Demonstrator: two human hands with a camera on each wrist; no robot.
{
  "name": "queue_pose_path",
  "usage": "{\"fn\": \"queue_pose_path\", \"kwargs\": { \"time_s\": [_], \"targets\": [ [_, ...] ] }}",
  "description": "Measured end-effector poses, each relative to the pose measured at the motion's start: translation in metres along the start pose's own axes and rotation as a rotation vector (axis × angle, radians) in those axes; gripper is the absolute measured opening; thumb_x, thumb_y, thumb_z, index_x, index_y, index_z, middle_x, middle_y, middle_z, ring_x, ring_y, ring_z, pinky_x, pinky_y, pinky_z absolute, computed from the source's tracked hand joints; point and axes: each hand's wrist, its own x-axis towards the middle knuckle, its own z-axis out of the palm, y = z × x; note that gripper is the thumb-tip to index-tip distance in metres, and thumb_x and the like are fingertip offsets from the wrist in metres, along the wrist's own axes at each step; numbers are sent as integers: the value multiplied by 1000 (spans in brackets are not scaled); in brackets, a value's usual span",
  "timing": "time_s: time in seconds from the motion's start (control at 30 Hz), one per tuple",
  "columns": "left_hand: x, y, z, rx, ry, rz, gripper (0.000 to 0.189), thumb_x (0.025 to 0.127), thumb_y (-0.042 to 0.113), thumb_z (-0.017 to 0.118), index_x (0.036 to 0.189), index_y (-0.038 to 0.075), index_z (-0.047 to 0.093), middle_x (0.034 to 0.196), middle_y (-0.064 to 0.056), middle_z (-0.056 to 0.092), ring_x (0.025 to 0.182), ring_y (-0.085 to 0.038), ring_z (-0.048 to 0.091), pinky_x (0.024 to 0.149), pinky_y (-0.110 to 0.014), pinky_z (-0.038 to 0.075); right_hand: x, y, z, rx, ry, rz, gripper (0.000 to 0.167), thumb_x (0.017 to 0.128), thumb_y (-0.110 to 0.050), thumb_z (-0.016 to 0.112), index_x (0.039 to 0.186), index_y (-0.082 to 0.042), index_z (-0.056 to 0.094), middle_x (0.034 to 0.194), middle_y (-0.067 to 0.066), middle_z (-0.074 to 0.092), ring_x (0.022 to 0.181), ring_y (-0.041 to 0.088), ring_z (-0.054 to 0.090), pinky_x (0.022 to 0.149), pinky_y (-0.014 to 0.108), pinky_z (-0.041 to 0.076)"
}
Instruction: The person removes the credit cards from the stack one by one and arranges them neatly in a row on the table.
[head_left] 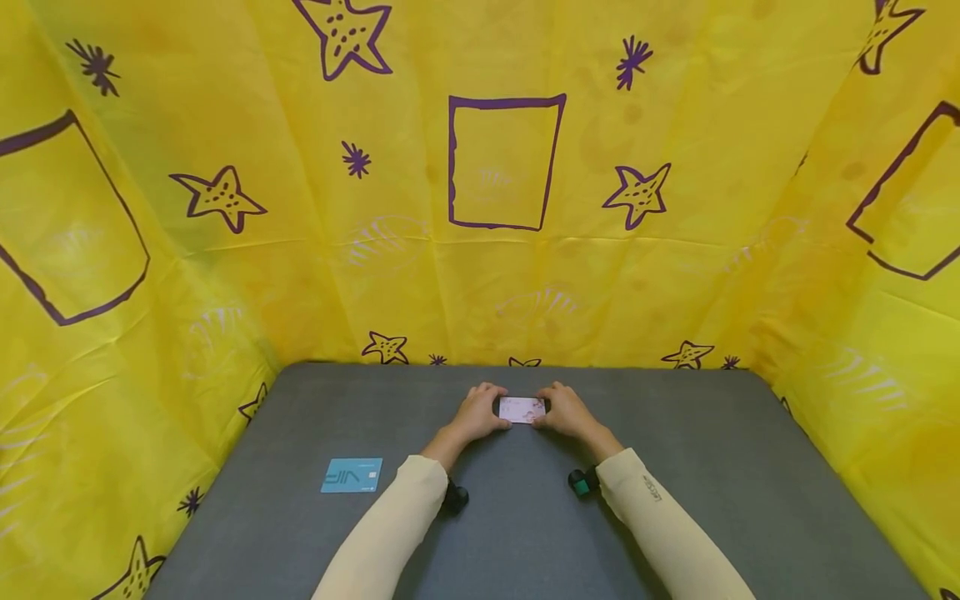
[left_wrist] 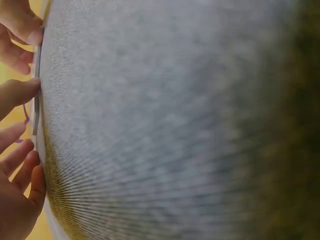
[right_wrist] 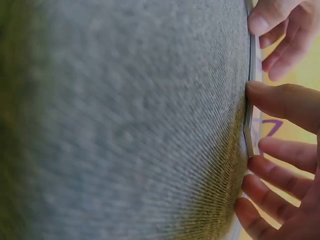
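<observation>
Two cards are on view: a pale card with a small coloured print at its right end, low over the far middle of the grey table, and a blue card lying flat left of the left forearm, well apart from the first. Both hands grip the pale card — the left hand pinches its left end and the right hand its right end, thumbs on the near side, covering those ends. From the wrists its edge looks layered; whether it is one piece or several I cannot tell. Two dark wrist devices, one with a green patch, sit beside the two cream sleeves. Yellow cloth encloses three sides, bearing purple starfish and three large outlined frames. The blue card reads "VIP"; the pale card's print and the right sleeve's lettering are too small to read.
</observation>
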Motion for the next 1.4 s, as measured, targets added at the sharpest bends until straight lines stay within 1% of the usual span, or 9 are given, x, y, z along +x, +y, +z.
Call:
{"fn": "queue_pose_path", "kwargs": {
  "time_s": [0.1, 0.2, 0.33, 0.5, 0.67, 0.83, 1.0, 1.1, 1.4],
  "targets": [
    [2, 3, -2, 39, -31, 0, 57, 80, 22, 80, 130, 7, 59, 134, -15, 54, 124, -33, 47, 105, -47, 39, 2, 0, -2, -14, -25, 2, 53, 71, -20, 84, 117, 0, 67, 111, 18, 60, 102, 35, 56, 92, 49, 45],
    [4, 5, -4, 72, -58, 16, 56, 80, 22, 79, 130, 7, 59, 132, -14, 56, 123, -31, 48, 104, -46, 40, 2, 1, -4, -21, -55, -2, 52, 73, -20, 84, 118, 0, 67, 111, 17, 59, 100, 33, 55, 90, 48, 45],
    [7, 8, -7, 97, -83, 34, 55, 79, 20, 79, 129, 6, 60, 128, -13, 57, 119, -30, 49, 101, -44, 41, 4, 3, -6, -21, -81, -31, 48, 73, -19, 83, 115, -1, 68, 108, 15, 58, 96, 29, 54, 86, 44, 45],
    [9, 10, -9, 103, -112, 2, 53, 80, 20, 78, 128, 6, 61, 126, -13, 56, 117, -29, 48, 99, -43, 41, 7, 5, -6, -25, -99, -66, 45, 72, -20, 83, 111, -2, 70, 102, 12, 57, 89, 24, 51, 81, 39, 44],
    [10, 9, -8, 95, -119, -19, 50, 80, 21, 78, 126, 7, 63, 125, -13, 55, 116, -28, 47, 99, -43, 41, 8, 5, -7, -13, -99, -59, 44, 72, -19, 84, 110, -2, 70, 100, 12, 57, 88, 24, 50, 80, 39, 43],
    [11, 6, -5, 88, -113, -19, 49, 79, 22, 79, 124, 8, 64, 124, -13, 55, 114, -27, 47, 98, -43, 42, 6, 4, -7, -5, -92, -53, 43, 71, -18, 84, 109, -2, 69, 101, 12, 57, 89, 25, 51, 81, 40, 44],
    [11, 6, -4, 92, -124, -20, 48, 80, 22, 78, 124, 9, 64, 124, -12, 55, 114, -27, 47, 98, -43, 42, 4, 3, -7, 13, -92, -47, 44, 72, -18, 83, 110, -2, 69, 103, 13, 58, 92, 26, 52, 84, 42, 44],
    [11, 6, -5, 91, -136, -19, 49, 80, 23, 78, 124, 9, 63, 124, -12, 55, 113, -26, 47, 98, -43, 42, 3, 3, -7, 20, -90, -56, 44, 72, -18, 83, 111, -2, 69, 103, 13, 58, 91, 25, 52, 84, 42, 44],
    [11, 8, -12, 65, -158, -12, 50, 81, 23, 78, 126, 9, 62, 124, -12, 55, 111, -26, 48, 97, -44, 43, 2, 4, -12, 42, -74, -107, 42, 72, -17, 82, 109, -2, 69, 99, 12, 57, 84, 21, 51, 78, 37, 44]
  ]
}}
